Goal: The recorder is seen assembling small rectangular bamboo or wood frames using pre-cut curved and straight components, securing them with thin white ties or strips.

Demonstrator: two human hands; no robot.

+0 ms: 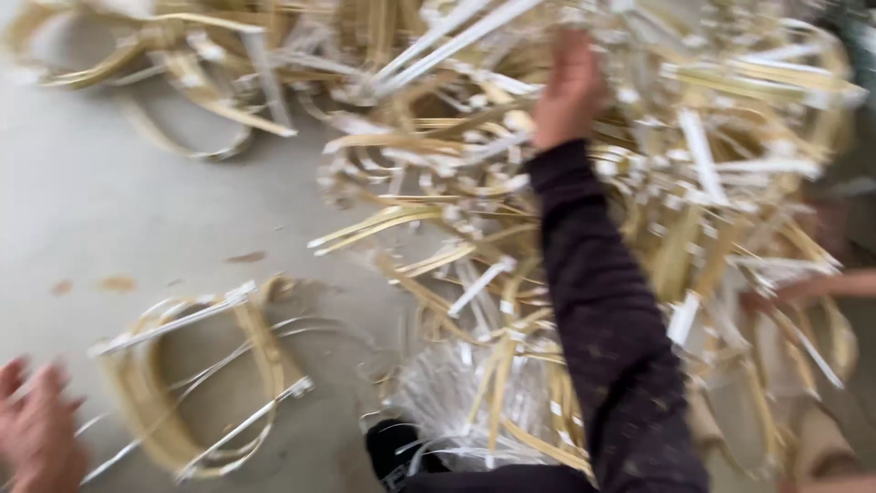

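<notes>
A big tangled pile of pale yellow and white bamboo strips (657,183) fills the upper and right part of the view. My right hand (568,87), on a dark-sleeved arm, reaches up into the pile's middle. Its fingers lie among the strips and are blurred, so its grip is unclear. My left hand (36,434) is at the bottom left with fingers spread and holds nothing. It is beside a round woven bamboo frame (196,374) lying on the floor, with thin strips sticking out of it.
Grey concrete floor (109,210) spreads across the left. More curved strips (192,73) lie at the top left. Another person's hand (803,292) reaches into the pile from the right edge. A bundle of thin white strips (456,402) lies at the bottom centre.
</notes>
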